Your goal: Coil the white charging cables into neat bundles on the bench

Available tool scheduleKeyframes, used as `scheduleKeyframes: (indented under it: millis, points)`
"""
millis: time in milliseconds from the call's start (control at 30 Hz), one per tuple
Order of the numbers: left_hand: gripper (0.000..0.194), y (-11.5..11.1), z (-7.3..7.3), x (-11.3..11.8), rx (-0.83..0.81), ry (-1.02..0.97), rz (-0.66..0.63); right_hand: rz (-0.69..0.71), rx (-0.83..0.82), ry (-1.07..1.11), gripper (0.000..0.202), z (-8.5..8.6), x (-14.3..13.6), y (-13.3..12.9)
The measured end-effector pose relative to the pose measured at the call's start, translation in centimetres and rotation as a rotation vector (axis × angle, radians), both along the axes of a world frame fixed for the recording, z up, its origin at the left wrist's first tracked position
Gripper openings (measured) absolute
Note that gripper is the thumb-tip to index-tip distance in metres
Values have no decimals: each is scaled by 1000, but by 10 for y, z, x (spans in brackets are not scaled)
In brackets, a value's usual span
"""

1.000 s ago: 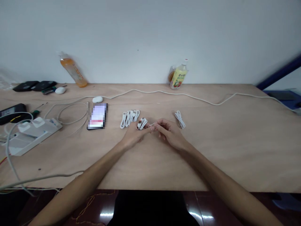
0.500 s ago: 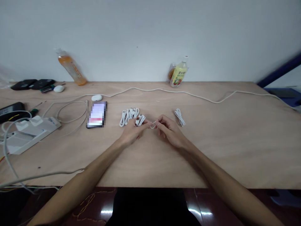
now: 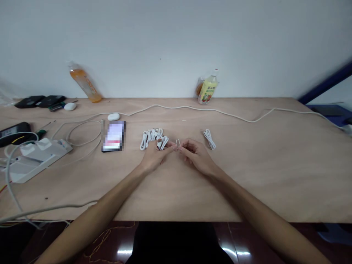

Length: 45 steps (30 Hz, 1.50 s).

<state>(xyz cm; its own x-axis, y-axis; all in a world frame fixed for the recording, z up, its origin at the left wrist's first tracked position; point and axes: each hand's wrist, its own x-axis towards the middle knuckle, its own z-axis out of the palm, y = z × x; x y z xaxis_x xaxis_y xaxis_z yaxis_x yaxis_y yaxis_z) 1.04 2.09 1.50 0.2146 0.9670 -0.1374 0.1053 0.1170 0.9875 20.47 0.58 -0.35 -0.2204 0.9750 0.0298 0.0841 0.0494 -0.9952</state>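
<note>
White cable bundle in two bare hands, centre of frame

Left hand (image 3: 154, 156): curled round a small white coiled cable bundle (image 3: 163, 142), thumb and forefinger brought narrowly together at a thin white tie (image 3: 179, 142).
Right hand (image 3: 199, 157): thumb and forefinger pinching the same tie; its two ends stand up between the fingertips.

Edges and room: both hands sit mid-depth on the table, well apart from its front edge along the lower frame and its back edge against the wall. Just beyond the left hand, a row of white coiled cable bundles (image 3: 150, 136) limits reach. Near the right hand, upper right of it, one loose white cable bundle (image 3: 209, 139). From there plain wood runs to the right of the frame.

Surface: pale brown wooden table (image 3: 275, 165), crossed near the back by a long white cord (image 3: 189, 107). Left of centre, a blurred-out phone (image 3: 114, 135) and a small white rounded case (image 3: 113, 117); far left, a white plastic power strip (image 3: 41, 159).

Room: pale grey wall (image 3: 176, 36); against it, a leaning clear bottle with orange label (image 3: 85, 85), upper left, and a yellow-labelled bottle (image 3: 208, 90), upper centre-right. Dark red floor (image 3: 123, 238) below.
</note>
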Motion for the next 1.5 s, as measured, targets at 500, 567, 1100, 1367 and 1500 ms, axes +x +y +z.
scheduleKeyframes:
  millis: [500,567,1100,1367,1500]
  points:
    - [38,0,-2,1,33,-1,-6,-66,-82,91,45,-3,-1,3]
    - [35,0,-3,1,34,-11,-1,-70,-88,97,45,-3,-2,3]
    - [35,0,-4,1,11,-9,20,-62,-73,58,49,-7,0,5]
    - [35,2,-7,2,5,-93,13,-164,48,-60,44,-7,1,5]
    - [41,3,-9,3,7,-176,28,-304,141,-226,40,-9,5,6]
